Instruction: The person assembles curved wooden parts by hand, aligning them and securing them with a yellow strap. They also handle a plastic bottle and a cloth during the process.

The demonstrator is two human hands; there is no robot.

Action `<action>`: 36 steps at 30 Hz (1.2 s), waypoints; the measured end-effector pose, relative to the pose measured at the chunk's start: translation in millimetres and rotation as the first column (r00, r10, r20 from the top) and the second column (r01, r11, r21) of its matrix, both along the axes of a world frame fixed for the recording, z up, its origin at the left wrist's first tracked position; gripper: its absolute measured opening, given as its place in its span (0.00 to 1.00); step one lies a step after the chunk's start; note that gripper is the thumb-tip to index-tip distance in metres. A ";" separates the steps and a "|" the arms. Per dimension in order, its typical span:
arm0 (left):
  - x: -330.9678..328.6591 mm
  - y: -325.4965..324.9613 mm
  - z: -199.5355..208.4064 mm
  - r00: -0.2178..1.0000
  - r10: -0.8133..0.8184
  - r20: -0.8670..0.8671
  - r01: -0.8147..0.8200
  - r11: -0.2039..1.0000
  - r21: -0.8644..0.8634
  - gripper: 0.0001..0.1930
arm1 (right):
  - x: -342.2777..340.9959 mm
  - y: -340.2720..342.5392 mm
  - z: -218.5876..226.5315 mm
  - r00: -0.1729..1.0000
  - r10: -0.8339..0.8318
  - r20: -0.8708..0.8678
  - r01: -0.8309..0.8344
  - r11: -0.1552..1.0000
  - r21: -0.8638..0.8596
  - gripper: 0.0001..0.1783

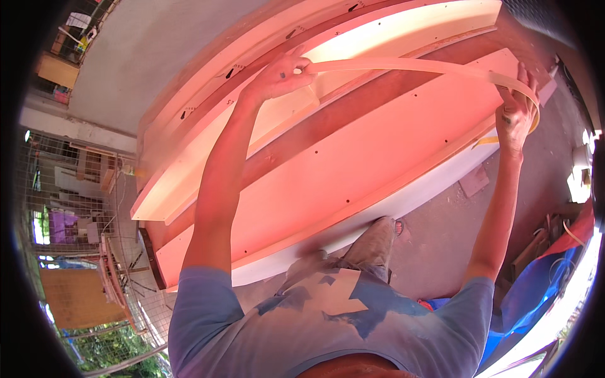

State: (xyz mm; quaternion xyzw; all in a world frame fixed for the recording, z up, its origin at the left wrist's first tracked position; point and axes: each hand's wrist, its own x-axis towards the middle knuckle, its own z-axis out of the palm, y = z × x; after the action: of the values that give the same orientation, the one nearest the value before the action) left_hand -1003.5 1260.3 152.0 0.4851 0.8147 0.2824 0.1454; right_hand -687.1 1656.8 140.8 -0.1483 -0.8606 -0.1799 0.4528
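A long, thin, pale flexible strip, like edge banding (403, 64), is stretched between my two hands above a long wooden panel (378, 132). My left hand (283, 77) pinches one end of it between thumb and fingers, over the far boards. At the right end of the panel, my right hand (515, 116) has its fingers closed around the strip. There the strip bends down past the hand, and its yellowish tail hangs beside the panel's near edge. The panel has small dark holes along its length and looks pink in this light.
Behind the panel lie further long boards (391, 31), some with dark slots and marks. A grey wall (151, 50) stands at the far left, wire mesh (75, 189) below it. Blue sheeting (535, 302) is at the lower right. A small flat piece (474, 181) lies on the floor.
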 end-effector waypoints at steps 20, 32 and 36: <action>-36.5 -22.4 23.7 0.999 0.012 0.035 -0.003 0.967 -0.254 0.25 | 108.9 94.2 -29.9 0.916 -0.247 0.317 0.306 0.940 -0.151 0.24; -4.0 -23.0 25.7 0.996 -0.040 0.082 0.049 0.993 -0.106 0.35 | -212.1 -262.3 -171.7 0.840 0.542 0.032 -0.283 0.486 -0.827 0.27; -14.7 -68.4 16.2 0.971 0.069 -0.228 -0.076 0.997 -0.022 0.48 | -249.1 -292.0 -149.6 0.908 0.419 -0.019 -0.206 0.407 -0.890 0.12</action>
State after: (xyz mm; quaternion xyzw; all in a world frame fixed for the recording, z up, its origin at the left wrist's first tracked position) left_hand -1018.2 1191.8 168.2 0.4819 0.8474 0.2177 0.0485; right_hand -936.2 1364.9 -8.8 -0.1747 -0.8830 0.3600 0.2454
